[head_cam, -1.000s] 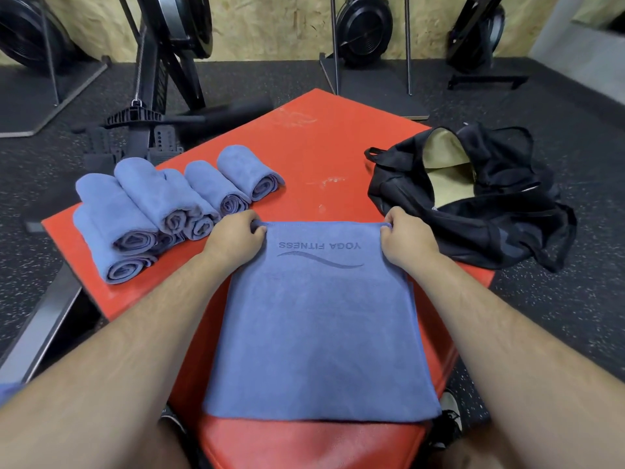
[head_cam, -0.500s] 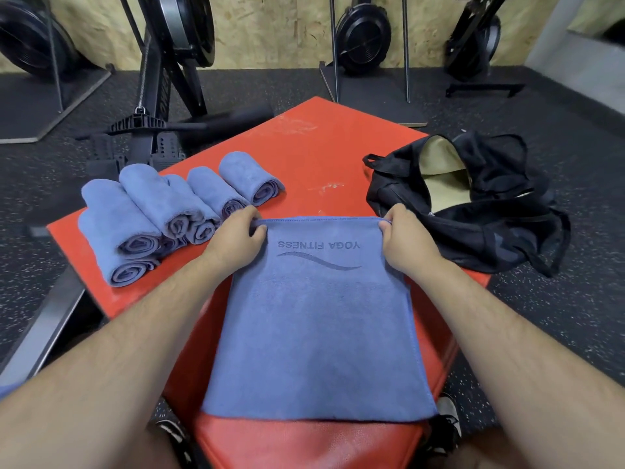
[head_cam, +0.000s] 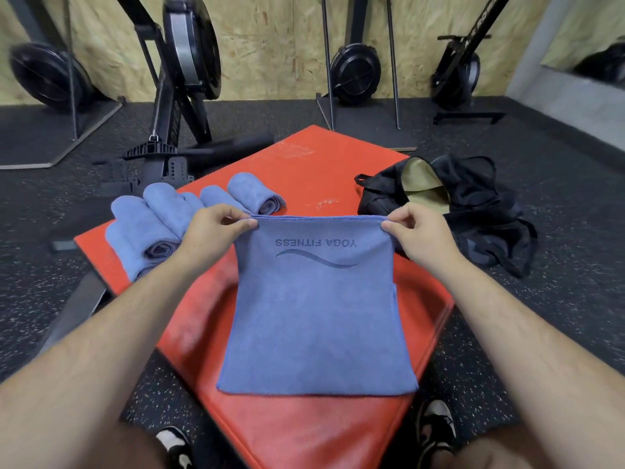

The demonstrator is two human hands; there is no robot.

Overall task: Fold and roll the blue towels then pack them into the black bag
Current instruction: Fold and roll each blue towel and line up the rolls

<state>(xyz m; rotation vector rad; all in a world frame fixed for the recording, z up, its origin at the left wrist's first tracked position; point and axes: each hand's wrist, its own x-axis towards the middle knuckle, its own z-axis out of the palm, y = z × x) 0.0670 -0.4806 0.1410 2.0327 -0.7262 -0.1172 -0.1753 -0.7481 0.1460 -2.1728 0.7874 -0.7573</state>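
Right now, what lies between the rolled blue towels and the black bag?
In the head view: bare, scuffed red padded mat, and nearer, the far edge of the flat blue towel, pinched by the left hand and right hand.

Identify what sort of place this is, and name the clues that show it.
Most likely a gym: flywheel machines stand along the wall, the floor is speckled black rubber, and the blue towel held over the red padded box reads YOGA FITNESS.
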